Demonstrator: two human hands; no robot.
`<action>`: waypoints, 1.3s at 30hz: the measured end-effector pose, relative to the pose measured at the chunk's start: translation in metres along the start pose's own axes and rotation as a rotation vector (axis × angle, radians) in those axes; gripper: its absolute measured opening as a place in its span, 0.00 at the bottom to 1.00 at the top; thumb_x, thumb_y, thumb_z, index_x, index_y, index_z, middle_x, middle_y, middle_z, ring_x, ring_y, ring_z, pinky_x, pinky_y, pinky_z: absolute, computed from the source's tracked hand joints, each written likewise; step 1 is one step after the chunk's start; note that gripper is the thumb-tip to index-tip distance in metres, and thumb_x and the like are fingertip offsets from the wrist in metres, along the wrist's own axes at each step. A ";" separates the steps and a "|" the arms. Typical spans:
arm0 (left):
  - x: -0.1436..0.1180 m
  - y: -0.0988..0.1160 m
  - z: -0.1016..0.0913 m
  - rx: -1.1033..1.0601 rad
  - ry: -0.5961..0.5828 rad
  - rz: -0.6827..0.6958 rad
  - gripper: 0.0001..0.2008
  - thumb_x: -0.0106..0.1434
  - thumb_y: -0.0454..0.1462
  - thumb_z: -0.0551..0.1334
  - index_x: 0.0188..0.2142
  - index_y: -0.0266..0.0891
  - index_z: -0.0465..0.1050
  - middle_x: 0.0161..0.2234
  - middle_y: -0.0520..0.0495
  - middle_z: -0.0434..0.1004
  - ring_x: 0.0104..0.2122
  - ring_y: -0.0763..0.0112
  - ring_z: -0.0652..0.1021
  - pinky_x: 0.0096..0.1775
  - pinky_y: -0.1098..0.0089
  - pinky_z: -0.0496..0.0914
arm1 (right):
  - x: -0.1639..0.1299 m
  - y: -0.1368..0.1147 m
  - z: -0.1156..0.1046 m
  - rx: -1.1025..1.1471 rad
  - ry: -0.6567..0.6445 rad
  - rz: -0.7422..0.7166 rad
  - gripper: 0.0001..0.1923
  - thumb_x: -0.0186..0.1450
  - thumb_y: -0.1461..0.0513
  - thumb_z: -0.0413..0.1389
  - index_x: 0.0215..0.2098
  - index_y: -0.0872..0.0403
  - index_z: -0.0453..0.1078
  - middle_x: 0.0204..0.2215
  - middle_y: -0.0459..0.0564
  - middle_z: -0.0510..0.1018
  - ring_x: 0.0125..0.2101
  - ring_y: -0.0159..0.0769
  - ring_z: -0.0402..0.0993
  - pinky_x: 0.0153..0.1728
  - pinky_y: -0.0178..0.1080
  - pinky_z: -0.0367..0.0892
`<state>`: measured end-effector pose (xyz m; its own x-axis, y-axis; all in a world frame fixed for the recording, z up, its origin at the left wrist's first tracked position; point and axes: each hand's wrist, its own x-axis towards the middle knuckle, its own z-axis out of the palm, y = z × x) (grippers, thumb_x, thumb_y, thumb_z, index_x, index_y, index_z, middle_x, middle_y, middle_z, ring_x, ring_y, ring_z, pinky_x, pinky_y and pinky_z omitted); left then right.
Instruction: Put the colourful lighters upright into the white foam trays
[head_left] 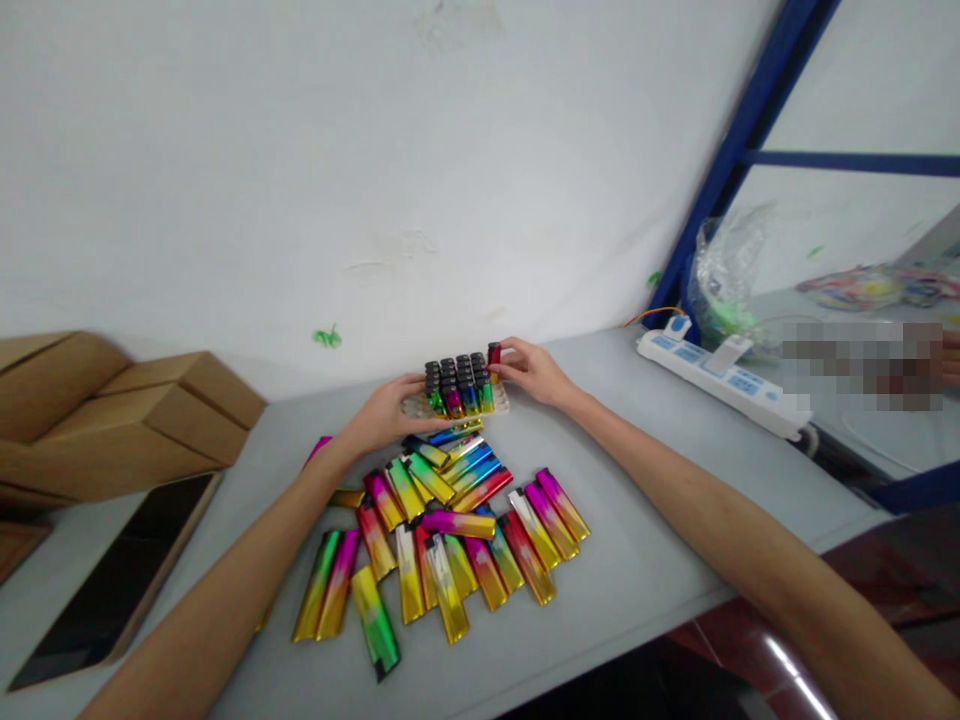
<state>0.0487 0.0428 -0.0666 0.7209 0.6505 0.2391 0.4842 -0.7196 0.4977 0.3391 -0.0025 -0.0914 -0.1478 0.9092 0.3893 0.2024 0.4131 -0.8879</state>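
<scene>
A pale tray with round holes (497, 407) stands near the wall, holding several rows of upright lighters (457, 385) with dark tops and shiny coloured bodies. My left hand (386, 410) curls around the tray's left end, thumb along the front and fingers at the back. At the right end, my right hand (534, 372) pinches a red lighter (493, 358) upright beside the rows; whether its base sits in a hole cannot be made out. In front of the tray, a loose spread of metallic lighters (457, 560) in gold with purple, green, blue, red and silver lies on the table.
Cardboard boxes (172, 425) stand at the left, with a dark flat panel (112, 580) in front of them. A white power strip (720, 385) with plugs lies at the right, by a blue metal frame (735, 150). Beyond it are a clear plastic bag (727, 270) and another person's hand (951, 360).
</scene>
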 end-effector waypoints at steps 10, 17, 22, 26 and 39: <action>0.000 0.000 0.001 -0.002 0.015 0.024 0.33 0.54 0.60 0.70 0.52 0.43 0.81 0.58 0.42 0.77 0.57 0.49 0.76 0.61 0.53 0.69 | 0.000 -0.002 -0.005 -0.145 -0.068 -0.054 0.14 0.67 0.56 0.60 0.48 0.52 0.70 0.35 0.48 0.83 0.34 0.38 0.81 0.39 0.41 0.74; -0.001 -0.001 0.001 -0.005 0.015 -0.002 0.34 0.54 0.60 0.71 0.52 0.42 0.81 0.59 0.41 0.77 0.58 0.49 0.76 0.62 0.53 0.68 | -0.004 0.005 -0.003 -0.185 -0.065 -0.054 0.13 0.67 0.55 0.60 0.45 0.54 0.72 0.37 0.51 0.84 0.36 0.38 0.80 0.41 0.40 0.73; 0.000 0.003 0.001 -0.034 0.017 0.023 0.35 0.54 0.59 0.71 0.54 0.41 0.80 0.58 0.41 0.77 0.58 0.50 0.76 0.62 0.54 0.68 | -0.013 -0.002 -0.008 -0.228 -0.103 -0.034 0.20 0.66 0.55 0.62 0.53 0.55 0.70 0.51 0.57 0.80 0.47 0.42 0.78 0.49 0.44 0.72; -0.001 0.007 0.000 -0.054 0.010 0.011 0.34 0.54 0.58 0.71 0.54 0.41 0.80 0.59 0.42 0.77 0.58 0.49 0.76 0.61 0.55 0.68 | -0.034 -0.029 -0.022 -0.531 -0.004 0.106 0.15 0.65 0.57 0.61 0.47 0.56 0.70 0.43 0.58 0.80 0.38 0.41 0.77 0.42 0.44 0.73; -0.005 0.008 0.003 -0.087 0.018 0.024 0.31 0.56 0.55 0.70 0.55 0.43 0.79 0.59 0.44 0.78 0.58 0.51 0.77 0.59 0.58 0.69 | -0.153 -0.124 0.005 -0.771 -0.288 0.491 0.16 0.71 0.51 0.53 0.34 0.54 0.71 0.29 0.51 0.79 0.28 0.38 0.72 0.32 0.39 0.64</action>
<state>0.0500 0.0327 -0.0663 0.7222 0.6384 0.2664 0.4216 -0.7115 0.5621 0.3314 -0.1927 -0.0424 -0.0886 0.9847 -0.1503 0.8715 0.0035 -0.4904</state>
